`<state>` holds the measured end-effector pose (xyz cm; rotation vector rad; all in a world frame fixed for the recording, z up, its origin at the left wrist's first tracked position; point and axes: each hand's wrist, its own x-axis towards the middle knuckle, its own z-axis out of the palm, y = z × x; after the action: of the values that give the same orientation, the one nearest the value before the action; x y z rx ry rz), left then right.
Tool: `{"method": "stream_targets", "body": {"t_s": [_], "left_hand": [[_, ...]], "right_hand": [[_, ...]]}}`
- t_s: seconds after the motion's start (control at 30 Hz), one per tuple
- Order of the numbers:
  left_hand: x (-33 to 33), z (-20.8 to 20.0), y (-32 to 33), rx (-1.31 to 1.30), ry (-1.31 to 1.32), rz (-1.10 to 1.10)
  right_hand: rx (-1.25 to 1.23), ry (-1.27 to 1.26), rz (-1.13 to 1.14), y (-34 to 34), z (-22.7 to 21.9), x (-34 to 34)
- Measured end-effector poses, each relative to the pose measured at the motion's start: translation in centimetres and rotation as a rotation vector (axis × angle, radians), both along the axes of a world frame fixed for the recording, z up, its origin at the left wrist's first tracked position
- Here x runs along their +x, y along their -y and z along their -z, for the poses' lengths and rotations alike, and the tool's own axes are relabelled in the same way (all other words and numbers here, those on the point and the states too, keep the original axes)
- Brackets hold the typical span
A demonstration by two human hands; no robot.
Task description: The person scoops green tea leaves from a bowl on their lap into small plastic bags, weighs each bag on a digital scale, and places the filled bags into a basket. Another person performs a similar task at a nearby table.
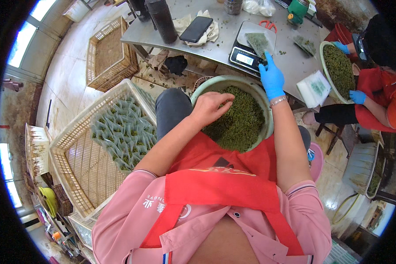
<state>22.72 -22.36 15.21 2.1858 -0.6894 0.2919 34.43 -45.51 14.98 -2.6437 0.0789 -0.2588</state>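
Observation:
A pale green basin (pixel 268 125) full of small green berries or peppercorns (pixel 237 121) sits at my lap. Above its left side hovers my bare left hand (pixel 212 107), fingers loosely curved and thumb apart, with nothing visible in them. My right hand (pixel 273 78), in a blue glove, reaches to the table edge with its index finger stretched out. That fingertip meets the lower end of a clear bag of green berries (pixel 257 42); I see no firm grip. The bag lies on a digital kitchen scale (pixel 246 58) whose display is lit.
To the left, a plastic crate (pixel 81 176) holds rows of filled bags (pixel 125 132). On the metal table (pixel 224 28) lie a phone (pixel 196 29), red scissors (pixel 268 25), another filled bag (pixel 304 45) and flat bags (pixel 314 89). At right, a co-worker holds another basin (pixel 339 72).

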Motion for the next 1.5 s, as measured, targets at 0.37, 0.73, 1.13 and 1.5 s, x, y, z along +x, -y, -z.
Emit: {"method": "stream_targets", "body": {"t_s": [0.37,0.73,1.13,1.5], "left_hand": [[0.8,0.3,2.0,-0.083,-0.274,-0.075],[1.6,1.0,2.0,-0.159,-0.432,-0.132],[1.8,3.6,0.7,-0.282,-0.409,-0.106],[2.8,0.6,1.1,0.014,-0.283,-0.066]], "right_hand": [[0.93,-0.048,-0.081,0.8,0.8,-3.5],[0.394,-0.095,-0.082,0.8,-0.6,-2.6],[0.729,-0.079,-0.06,0.6,1.0,-3.5],[0.511,-0.45,-0.291,-0.1,-1.4,-9.2]]}}
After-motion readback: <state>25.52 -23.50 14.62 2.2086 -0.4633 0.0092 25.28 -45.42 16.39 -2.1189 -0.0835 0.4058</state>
